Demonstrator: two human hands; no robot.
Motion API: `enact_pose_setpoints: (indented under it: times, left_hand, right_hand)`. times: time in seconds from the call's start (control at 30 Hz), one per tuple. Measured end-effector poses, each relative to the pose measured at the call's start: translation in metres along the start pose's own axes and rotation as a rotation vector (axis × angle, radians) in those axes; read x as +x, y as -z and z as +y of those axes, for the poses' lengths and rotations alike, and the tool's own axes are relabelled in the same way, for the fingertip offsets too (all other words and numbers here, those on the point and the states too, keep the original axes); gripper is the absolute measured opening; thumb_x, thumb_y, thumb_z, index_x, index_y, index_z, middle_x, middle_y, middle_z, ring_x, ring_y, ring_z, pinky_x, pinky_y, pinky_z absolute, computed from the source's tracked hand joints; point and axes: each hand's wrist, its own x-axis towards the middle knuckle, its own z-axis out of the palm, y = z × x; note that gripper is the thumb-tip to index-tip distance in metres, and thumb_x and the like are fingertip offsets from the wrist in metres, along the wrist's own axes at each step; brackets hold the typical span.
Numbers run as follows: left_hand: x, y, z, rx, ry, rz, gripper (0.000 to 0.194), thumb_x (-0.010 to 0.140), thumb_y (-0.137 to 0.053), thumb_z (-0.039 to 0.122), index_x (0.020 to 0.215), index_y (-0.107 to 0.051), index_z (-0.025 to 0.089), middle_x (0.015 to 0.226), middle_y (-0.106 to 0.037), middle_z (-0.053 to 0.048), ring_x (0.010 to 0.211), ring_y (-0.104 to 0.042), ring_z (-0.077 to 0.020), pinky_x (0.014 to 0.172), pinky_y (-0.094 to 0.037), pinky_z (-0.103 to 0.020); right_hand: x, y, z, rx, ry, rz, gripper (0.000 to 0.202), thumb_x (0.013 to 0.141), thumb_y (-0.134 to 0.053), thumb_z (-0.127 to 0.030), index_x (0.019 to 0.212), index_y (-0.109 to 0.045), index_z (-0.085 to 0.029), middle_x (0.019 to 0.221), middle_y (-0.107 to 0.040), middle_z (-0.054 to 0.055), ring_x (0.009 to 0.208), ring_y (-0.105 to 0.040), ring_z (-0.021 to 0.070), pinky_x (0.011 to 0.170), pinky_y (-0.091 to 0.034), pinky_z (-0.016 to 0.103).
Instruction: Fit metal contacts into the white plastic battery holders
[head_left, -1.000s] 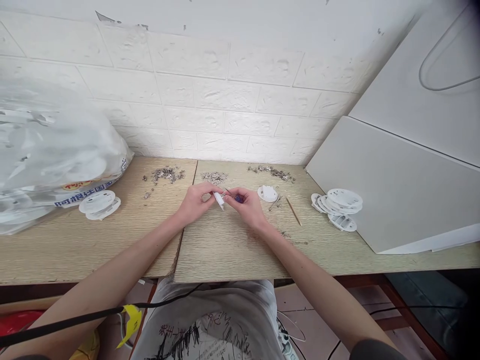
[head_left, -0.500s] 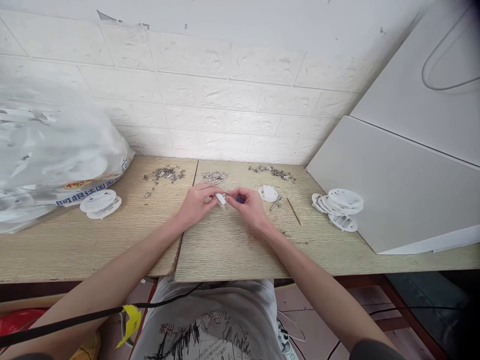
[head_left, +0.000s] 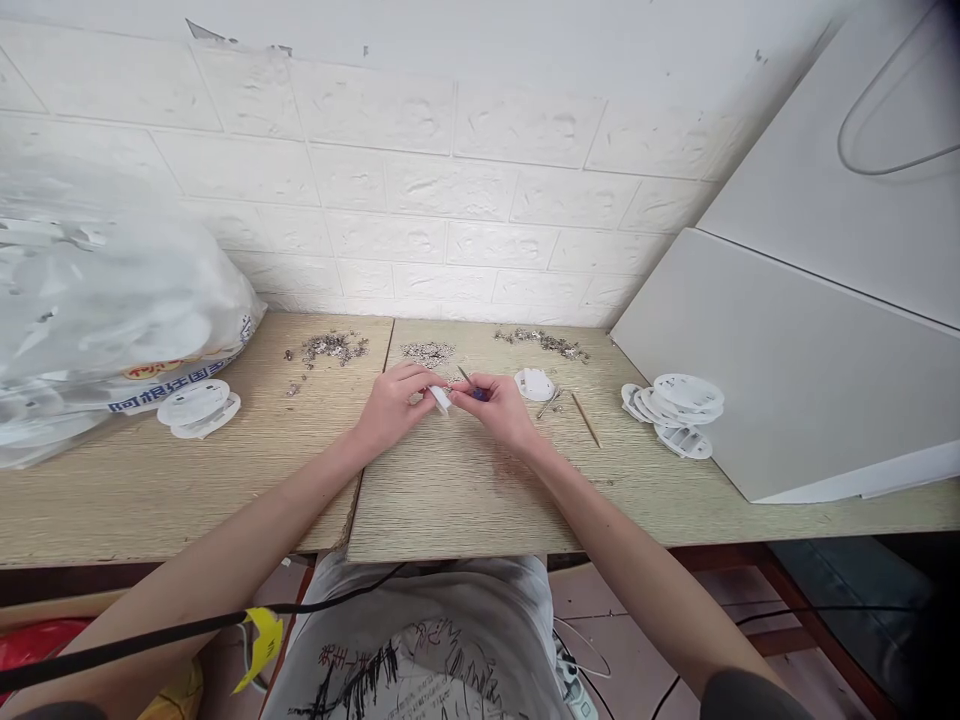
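Note:
My left hand (head_left: 395,405) is closed on a white round plastic piece (head_left: 439,400), tilted on edge above the table. Close beside it, my right hand (head_left: 501,408) is closed around a small screwdriver (head_left: 478,393) with a blue part in the palm and a thin metal shaft pointing up and left. The right fingertips are at the edge of the white piece; anything tiny between them is too small to tell. Another white disc (head_left: 535,384) lies just to the right of my hands. Behind them is a pile of tiny metal parts (head_left: 429,354).
More metal parts lie in piles at the back left (head_left: 335,347) and back right (head_left: 551,345). A wooden stick (head_left: 586,419) lies right of the disc. White discs are stacked at right (head_left: 686,398) and left (head_left: 195,402), by a plastic bag (head_left: 127,300).
The screwdriver's thin shaft now shows above my right hand, where it was not visible before. My left hand keeps its hold on the white piece, and the view has shifted slightly.

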Motion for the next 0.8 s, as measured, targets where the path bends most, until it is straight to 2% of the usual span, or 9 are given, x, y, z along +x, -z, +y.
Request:
enact_pose_setpoints:
  times: [0.27, 0.53, 0.63, 0.8]
  left_hand:
    - [0.0010, -0.0014, 0.0001, -0.006, -0.048, 0.001, 0.011, 0.084, -0.059, 0.018, 0.086, -0.069, 0.020, 0.082, -0.071, -0.003, 0.077, -0.060, -0.0160, 0.070, -0.048, -0.030]
    - [0.0041, -0.0032, 0.0026, -0.012, 0.015, 0.007, 0.012, 0.083, -0.056, 0.016, 0.083, -0.068, 0.019, 0.077, -0.069, -0.003, 0.074, -0.059, -0.0153, 0.069, -0.048, -0.030]
    - [0.0056, -0.0024, 0.0043, -0.028, 0.023, -0.024, 0.013, 0.081, -0.055, 0.014, 0.084, -0.067, 0.018, 0.083, -0.070, -0.004, 0.079, -0.062, -0.0166, 0.074, -0.050, -0.032]
    - [0.0040, 0.0024, 0.0001, -0.046, -0.050, -0.140, 0.018, 0.078, -0.056, 0.013, 0.091, -0.067, 0.019, 0.102, -0.070, -0.006, 0.098, -0.063, -0.0188, 0.089, -0.050, -0.037]
  right_hand:
    - [-0.0003, 0.0033, -0.0020, 0.010, 0.002, -0.026, 0.018, 0.073, -0.066, -0.034, 0.068, -0.068, -0.017, 0.061, -0.055, -0.001, 0.058, -0.041, 0.0114, 0.056, -0.032, 0.027]
    - [0.0033, 0.0035, 0.0002, 0.062, -0.073, -0.002, 0.018, 0.070, -0.068, -0.035, 0.072, -0.069, -0.017, 0.064, -0.058, -0.001, 0.060, -0.044, 0.0112, 0.058, -0.034, 0.027]
    - [0.0035, 0.0031, -0.0005, 0.045, -0.060, -0.025, 0.017, 0.071, -0.067, -0.034, 0.070, -0.066, -0.017, 0.064, -0.056, -0.002, 0.060, -0.044, 0.0108, 0.059, -0.033, 0.026]
    - [0.0032, 0.0012, 0.0019, -0.017, -0.078, -0.066, 0.018, 0.071, -0.066, -0.035, 0.072, -0.064, -0.017, 0.065, -0.056, -0.002, 0.060, -0.044, 0.0111, 0.059, -0.034, 0.026]
